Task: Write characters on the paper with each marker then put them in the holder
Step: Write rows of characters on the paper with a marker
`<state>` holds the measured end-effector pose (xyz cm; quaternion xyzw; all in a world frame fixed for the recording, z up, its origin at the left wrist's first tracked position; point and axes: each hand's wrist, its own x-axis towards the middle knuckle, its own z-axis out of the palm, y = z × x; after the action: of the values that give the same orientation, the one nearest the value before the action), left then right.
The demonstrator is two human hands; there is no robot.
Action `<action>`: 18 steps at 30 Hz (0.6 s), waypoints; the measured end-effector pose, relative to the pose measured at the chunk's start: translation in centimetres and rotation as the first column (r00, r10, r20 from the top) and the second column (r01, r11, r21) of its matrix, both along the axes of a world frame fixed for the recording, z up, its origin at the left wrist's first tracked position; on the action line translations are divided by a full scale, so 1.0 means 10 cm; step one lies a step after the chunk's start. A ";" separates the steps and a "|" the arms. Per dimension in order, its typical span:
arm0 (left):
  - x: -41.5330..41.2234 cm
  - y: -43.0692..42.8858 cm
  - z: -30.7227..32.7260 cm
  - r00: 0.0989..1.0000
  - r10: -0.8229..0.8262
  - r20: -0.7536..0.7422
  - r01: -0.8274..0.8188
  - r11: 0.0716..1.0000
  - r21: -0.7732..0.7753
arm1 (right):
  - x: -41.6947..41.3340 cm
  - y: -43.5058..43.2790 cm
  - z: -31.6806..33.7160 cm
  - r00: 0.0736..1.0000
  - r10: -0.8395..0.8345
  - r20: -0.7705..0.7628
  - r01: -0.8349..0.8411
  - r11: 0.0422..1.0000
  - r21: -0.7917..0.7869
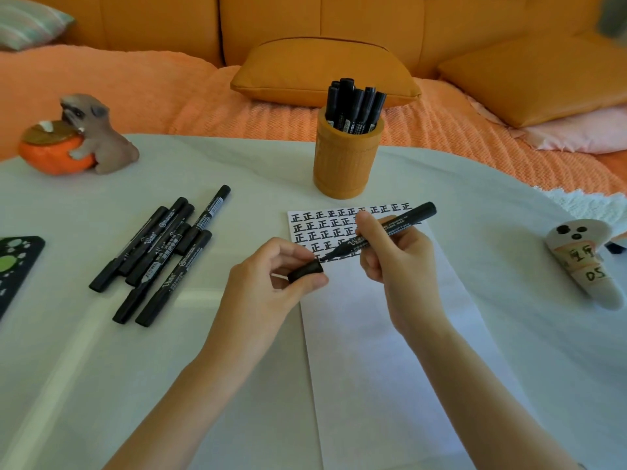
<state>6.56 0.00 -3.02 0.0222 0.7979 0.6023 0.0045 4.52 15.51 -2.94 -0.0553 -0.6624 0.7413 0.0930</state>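
The black marker is uncapped in your right hand's grip, its black cap pinched by your left hand; beyond, the orange cylindrical holder is part-filled, and loose black markers leftward likely remain.

Matt white paper, glossy plastic markers (ribbed holder)

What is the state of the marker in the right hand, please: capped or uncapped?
Uncapped: the right hand grips the marker with its tip bare, and the left hand pinches the separate cap.
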 end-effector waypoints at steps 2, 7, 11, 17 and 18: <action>0.00 0.01 0.01 1.000 0.012 -0.001 -0.012 1.000 0.001 | 0.00 -0.02 -0.01 1.000 0.006 -0.002 -0.006 1.000 0.026; 0.01 0.04 0.02 1.000 0.026 -0.008 -0.026 1.000 0.008 | 0.04 -0.09 -0.03 0.999 0.044 0.004 -0.044 0.996 0.076; 0.04 0.06 0.00 0.999 0.050 -0.019 -0.049 0.998 0.039 | 0.09 -0.20 -0.05 0.999 0.047 -0.003 -0.047 0.997 0.057; 0.07 0.06 0.01 0.997 0.076 -0.027 -0.072 0.991 0.111 | 0.10 -0.26 -0.12 0.999 0.053 -0.009 -0.053 0.998 0.018; 0.08 0.06 0.01 0.997 0.075 -0.029 -0.071 0.990 0.124 | 0.10 -0.26 -0.12 0.998 0.056 -0.008 -0.056 0.998 0.017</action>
<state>7.31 0.64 -2.91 0.0033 0.7594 0.6498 -0.0321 5.48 12.89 -4.15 -0.0328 -0.6694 0.7384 0.0756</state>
